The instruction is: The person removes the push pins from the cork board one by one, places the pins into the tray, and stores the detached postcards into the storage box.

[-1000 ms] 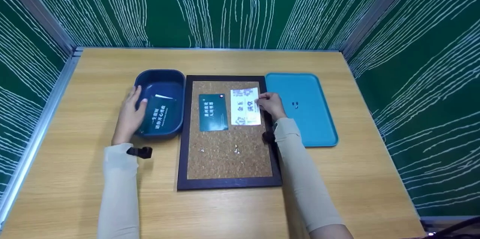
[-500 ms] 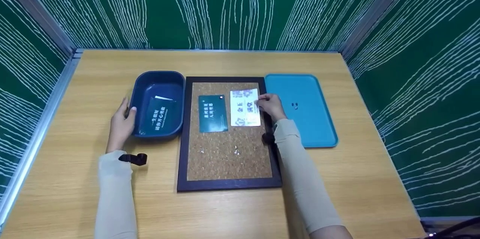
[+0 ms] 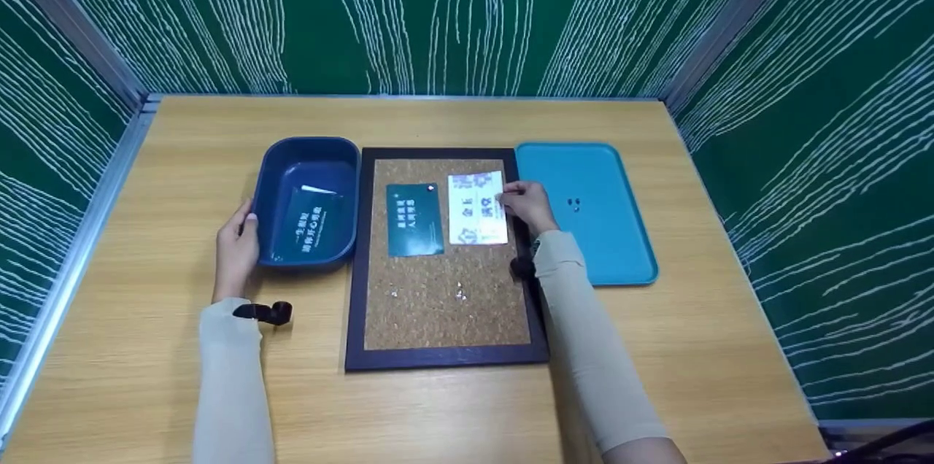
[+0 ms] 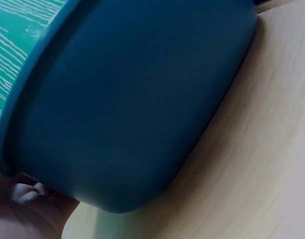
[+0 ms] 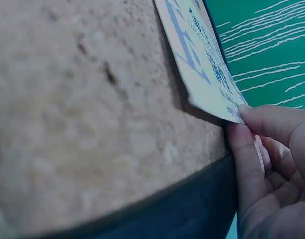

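Note:
My right hand [image 3: 527, 205] pinches the right edge of a white card [image 3: 474, 219] with purple print, between thumb and fingers. The card lies over the upper right of a framed cork board [image 3: 430, 325]. To its left, a green card [image 3: 414, 223] with white characters is on the cork, a small pin [image 3: 431, 187] at its top right corner. My left hand [image 3: 236, 249] holds the left rim of a deep blue plastic bin [image 3: 310, 157]; in the left wrist view its curled fingers [image 4: 28, 191] sit under the rim. Another green card [image 3: 312, 227] lies inside the bin.
A turquoise tray [image 3: 613, 252] stands against the board's right side, with several tiny dark pieces [image 3: 574, 204] in it. Small clear pins [image 3: 460, 292] dot the lower cork. Green patterned walls enclose the wooden table [image 3: 423, 420] at the back and sides.
My left hand has drawn back from over the bin's left side and now holds its outer rim. The right hand keeps its place at the white card's edge.

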Demonstrator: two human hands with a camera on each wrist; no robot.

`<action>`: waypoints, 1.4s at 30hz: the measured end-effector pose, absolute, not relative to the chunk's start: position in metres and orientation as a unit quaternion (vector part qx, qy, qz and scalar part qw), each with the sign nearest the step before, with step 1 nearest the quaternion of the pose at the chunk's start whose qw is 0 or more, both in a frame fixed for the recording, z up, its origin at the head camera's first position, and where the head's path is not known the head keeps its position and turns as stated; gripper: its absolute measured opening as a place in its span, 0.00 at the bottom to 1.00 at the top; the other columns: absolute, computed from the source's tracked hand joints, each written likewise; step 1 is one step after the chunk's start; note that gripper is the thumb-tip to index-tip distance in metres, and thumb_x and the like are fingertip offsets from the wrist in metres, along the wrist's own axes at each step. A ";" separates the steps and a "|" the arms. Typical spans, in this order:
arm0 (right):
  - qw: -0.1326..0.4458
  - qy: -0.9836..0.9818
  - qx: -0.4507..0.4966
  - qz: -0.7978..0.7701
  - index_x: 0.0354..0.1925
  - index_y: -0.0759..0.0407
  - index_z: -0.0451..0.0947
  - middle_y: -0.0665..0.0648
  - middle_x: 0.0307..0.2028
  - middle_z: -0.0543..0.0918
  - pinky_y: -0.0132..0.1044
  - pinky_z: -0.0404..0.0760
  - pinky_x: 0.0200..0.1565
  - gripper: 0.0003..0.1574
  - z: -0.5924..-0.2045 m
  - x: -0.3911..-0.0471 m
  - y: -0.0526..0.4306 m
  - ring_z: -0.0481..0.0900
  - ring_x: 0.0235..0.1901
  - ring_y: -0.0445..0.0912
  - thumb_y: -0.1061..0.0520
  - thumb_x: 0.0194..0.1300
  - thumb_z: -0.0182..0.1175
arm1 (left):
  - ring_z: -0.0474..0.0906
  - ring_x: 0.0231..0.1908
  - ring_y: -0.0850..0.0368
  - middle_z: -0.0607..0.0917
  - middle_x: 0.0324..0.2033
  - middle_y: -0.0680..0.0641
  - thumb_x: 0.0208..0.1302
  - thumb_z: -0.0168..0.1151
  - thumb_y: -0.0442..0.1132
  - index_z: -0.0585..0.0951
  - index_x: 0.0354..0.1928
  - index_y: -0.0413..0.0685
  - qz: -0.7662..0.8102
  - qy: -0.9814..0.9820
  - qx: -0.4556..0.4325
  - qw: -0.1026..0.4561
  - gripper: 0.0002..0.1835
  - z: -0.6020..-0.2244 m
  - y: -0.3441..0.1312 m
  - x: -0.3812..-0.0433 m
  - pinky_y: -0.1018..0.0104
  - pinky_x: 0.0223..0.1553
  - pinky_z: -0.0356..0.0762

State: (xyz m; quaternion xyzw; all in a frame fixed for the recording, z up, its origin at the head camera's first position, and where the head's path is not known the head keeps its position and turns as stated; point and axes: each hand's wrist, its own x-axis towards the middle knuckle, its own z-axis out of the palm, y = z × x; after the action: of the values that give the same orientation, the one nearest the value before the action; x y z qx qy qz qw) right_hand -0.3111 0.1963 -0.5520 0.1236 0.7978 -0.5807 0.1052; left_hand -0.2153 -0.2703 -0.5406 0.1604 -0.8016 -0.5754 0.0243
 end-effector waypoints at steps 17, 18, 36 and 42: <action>0.092 0.798 0.125 -0.583 0.48 0.66 0.79 0.64 0.48 0.82 0.39 0.83 0.49 0.14 -0.555 -0.311 0.194 0.82 0.45 0.50 0.63 0.63 0.61 | 0.40 0.75 0.59 0.49 0.75 0.53 0.78 0.36 0.43 0.54 0.74 0.50 -0.625 -0.759 0.181 0.031 0.26 -0.547 -0.268 -0.215 0.64 0.75 0.40; 0.091 0.800 0.125 -0.580 0.48 0.67 0.79 0.64 0.48 0.82 0.38 0.83 0.48 0.14 -0.554 -0.311 0.193 0.82 0.45 0.50 0.63 0.63 0.61 | 0.40 0.75 0.59 0.49 0.75 0.53 0.78 0.36 0.43 0.54 0.74 0.50 -0.623 -0.761 0.181 0.031 0.26 -0.548 -0.268 -0.215 0.64 0.75 0.40; 0.094 0.790 0.142 -0.589 0.49 0.66 0.79 0.64 0.48 0.82 0.39 0.85 0.46 0.15 -0.546 -0.311 0.196 0.84 0.45 0.51 0.64 0.63 0.62 | 0.43 0.75 0.55 0.52 0.74 0.48 0.78 0.35 0.43 0.54 0.74 0.46 -0.598 -0.783 0.165 0.046 0.26 -0.547 -0.265 -0.215 0.61 0.75 0.44; 0.104 0.772 0.145 -0.610 0.52 0.66 0.78 0.63 0.49 0.81 0.34 0.85 0.41 0.18 -0.541 -0.311 0.200 0.83 0.41 0.46 0.64 0.63 0.61 | 0.42 0.75 0.55 0.52 0.75 0.49 0.78 0.35 0.43 0.53 0.74 0.46 -0.600 -0.782 0.162 0.043 0.26 -0.548 -0.265 -0.216 0.60 0.75 0.44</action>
State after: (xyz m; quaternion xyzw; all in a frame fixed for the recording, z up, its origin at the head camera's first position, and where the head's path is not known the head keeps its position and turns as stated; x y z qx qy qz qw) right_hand -0.3109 0.1998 -0.5413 0.1453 0.7721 -0.6098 0.1041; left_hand -0.2156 -0.2646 -0.5478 0.1620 -0.7824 -0.5998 0.0434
